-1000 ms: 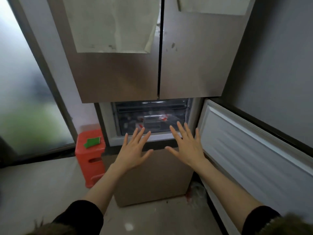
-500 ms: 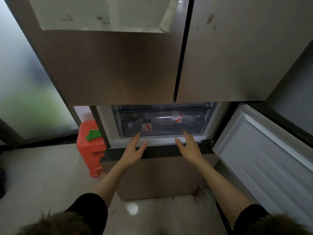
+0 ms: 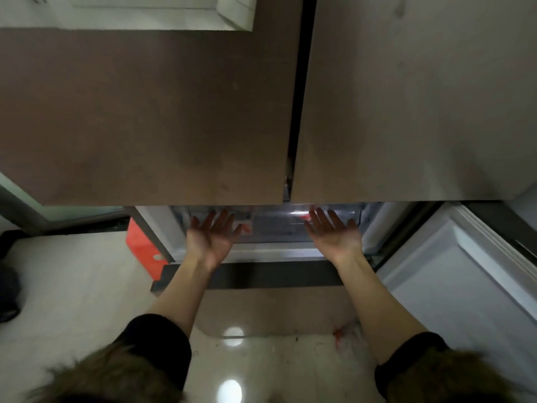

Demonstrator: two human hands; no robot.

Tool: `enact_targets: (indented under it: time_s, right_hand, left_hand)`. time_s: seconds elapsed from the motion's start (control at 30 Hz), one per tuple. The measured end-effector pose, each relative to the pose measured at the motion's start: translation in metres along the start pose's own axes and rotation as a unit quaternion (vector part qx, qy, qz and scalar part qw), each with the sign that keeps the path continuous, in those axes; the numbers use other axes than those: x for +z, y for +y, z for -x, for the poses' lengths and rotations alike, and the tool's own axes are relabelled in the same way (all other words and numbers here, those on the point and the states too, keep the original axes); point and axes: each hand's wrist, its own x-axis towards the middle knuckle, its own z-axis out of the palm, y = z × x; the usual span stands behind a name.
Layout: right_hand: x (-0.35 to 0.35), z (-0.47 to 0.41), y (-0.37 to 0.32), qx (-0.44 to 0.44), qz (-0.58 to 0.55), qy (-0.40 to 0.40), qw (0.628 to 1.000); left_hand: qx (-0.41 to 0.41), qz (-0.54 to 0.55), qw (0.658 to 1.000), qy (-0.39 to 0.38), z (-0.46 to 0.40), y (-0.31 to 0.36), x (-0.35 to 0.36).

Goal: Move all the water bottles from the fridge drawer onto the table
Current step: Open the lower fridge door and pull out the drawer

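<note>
The clear fridge drawer point(image 3: 273, 228) sits in the open lower compartment, mostly hidden under the upper brown doors. Red bottle labels point(image 3: 303, 216) show dimly through its front; the bottles themselves are blurred. My left hand point(image 3: 212, 238) is palm up with straight fingers at the drawer's left front. My right hand point(image 3: 334, 232) is palm up with spread fingers at the drawer's right front. Neither hand holds anything. Whether the fingertips touch the drawer is unclear.
The lower compartment's door point(image 3: 465, 271) stands swung open on the right. A shut brown drawer front point(image 3: 273, 309) lies below my arms. A red plastic stool point(image 3: 142, 248) stands left of the fridge on the pale floor. A dark object point(image 3: 8, 289) sits at far left.
I have leaned closer to the fridge, so the upper doors fill the view. Both hands turned from palms down to palms up and reached forward to the drawer front.
</note>
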Motion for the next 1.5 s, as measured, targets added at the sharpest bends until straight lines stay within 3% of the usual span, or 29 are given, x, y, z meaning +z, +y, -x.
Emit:
enact_targets:
  time_s: [0.33, 0.67, 1.13, 1.5]
  right_hand:
    - [0.006, -0.004, -0.003, 0.014, -0.028, -0.019, 0.999]
    - [0.006, 0.014, 0.001, -0.012, 0.015, 0.023, 1.000]
    - [-0.033, 0.068, 0.014, -0.018, 0.120, 0.003, 0.993]
    - [-0.059, 0.107, 0.024, -0.020, 0.136, 0.014, 0.990]
  left_hand:
    - [-0.008, 0.082, 0.997, 0.009, -0.009, -0.003, 0.005]
    - [-0.014, 0.053, 0.998, 0.018, 0.004, -0.002, 0.002]
    - [-0.006, -0.032, 0.999, 0.024, 0.070, -0.017, -0.028]
    - [0.004, -0.066, 0.997, 0.032, 0.106, -0.026, -0.053]
